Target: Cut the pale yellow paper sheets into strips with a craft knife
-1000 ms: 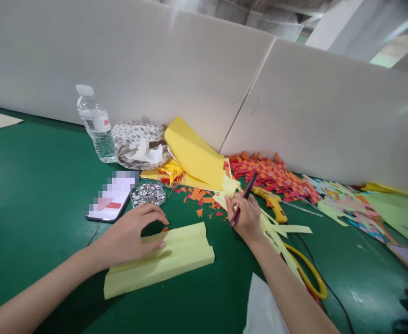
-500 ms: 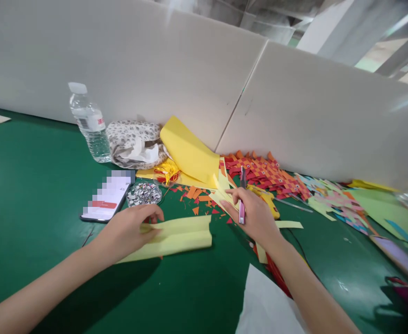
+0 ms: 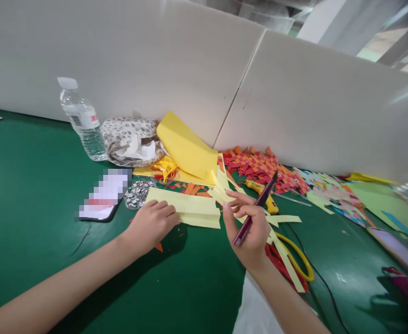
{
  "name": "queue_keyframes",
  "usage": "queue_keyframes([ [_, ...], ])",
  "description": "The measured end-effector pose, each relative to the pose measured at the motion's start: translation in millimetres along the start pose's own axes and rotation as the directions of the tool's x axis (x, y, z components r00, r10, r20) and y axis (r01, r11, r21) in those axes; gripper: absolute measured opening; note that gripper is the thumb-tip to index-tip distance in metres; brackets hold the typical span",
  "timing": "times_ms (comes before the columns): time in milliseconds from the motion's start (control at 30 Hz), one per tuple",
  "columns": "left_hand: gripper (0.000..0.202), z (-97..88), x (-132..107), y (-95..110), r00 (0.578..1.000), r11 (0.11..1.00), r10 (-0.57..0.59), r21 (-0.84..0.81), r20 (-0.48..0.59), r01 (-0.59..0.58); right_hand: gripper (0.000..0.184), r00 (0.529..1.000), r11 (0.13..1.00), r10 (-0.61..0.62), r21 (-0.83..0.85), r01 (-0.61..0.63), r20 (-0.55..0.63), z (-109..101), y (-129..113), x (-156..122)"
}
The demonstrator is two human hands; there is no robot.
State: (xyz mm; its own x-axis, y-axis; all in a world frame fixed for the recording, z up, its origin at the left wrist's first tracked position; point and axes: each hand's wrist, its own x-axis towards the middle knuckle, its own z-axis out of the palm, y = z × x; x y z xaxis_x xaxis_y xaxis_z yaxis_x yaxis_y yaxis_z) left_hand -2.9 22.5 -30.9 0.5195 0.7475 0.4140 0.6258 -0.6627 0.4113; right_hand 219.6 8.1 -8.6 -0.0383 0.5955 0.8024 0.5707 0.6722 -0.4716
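Observation:
A folded sheet of pale yellow paper [image 3: 199, 211] lies on the green table, its crease running lengthwise. My left hand [image 3: 155, 222] has its fingers curled over the sheet's near left edge, gripping it. To the right of the paper, my right hand [image 3: 251, 227] is closed around a slim purple pen-like tool [image 3: 259, 208], whose dark end points up and away; I cannot tell its exact kind. Thumb and forefinger of that hand are close together near pale yellow paper strips [image 3: 221, 185]. Orange and red paper scraps [image 3: 192, 189] lie just behind the sheet.
Behind stand a water bottle [image 3: 82, 123], a patterned cloth bundle [image 3: 130, 139] and curled yellow paper [image 3: 186, 146]. A phone [image 3: 108, 195] and a dish of googly eyes [image 3: 137, 194] lie left. Woven red-orange paper fish [image 3: 259, 164] and yellow-handled scissors [image 3: 270, 202] are at right.
The yellow paper has moved away from me and lies flatter, with my left hand now over its near edge. My right hand has come nearer, and the purple tool has tilted to the right.

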Motion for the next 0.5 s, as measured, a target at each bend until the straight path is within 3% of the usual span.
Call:
queue_keyframes([
  [100,0.019,16.1,-1,-1,0.999,1.0,-0.002,0.004,0.037,0.002,0.025,0.979,0.999,-0.046,0.017,0.043,0.199,5,2,-11],
  [233,0.022,17.4,-5,0,0.995,0.991,0.01,0.134,0.104,-0.023,0.016,0.834,0.998,-0.024,-0.04,0.055,0.551,14,9,-26],
  [333,0.022,14.8,-10,-2,0.994,0.99,0.021,0.135,0.108,-0.036,0.015,0.777,0.994,0.013,-0.094,0.059,0.629,18,17,-34],
  [500,0.02,10.6,-23,-20,0.997,0.993,0.047,0.113,-0.054,-0.041,0.015,0.776,0.994,0.031,-0.1,0.041,0.629,15,20,-36],
])
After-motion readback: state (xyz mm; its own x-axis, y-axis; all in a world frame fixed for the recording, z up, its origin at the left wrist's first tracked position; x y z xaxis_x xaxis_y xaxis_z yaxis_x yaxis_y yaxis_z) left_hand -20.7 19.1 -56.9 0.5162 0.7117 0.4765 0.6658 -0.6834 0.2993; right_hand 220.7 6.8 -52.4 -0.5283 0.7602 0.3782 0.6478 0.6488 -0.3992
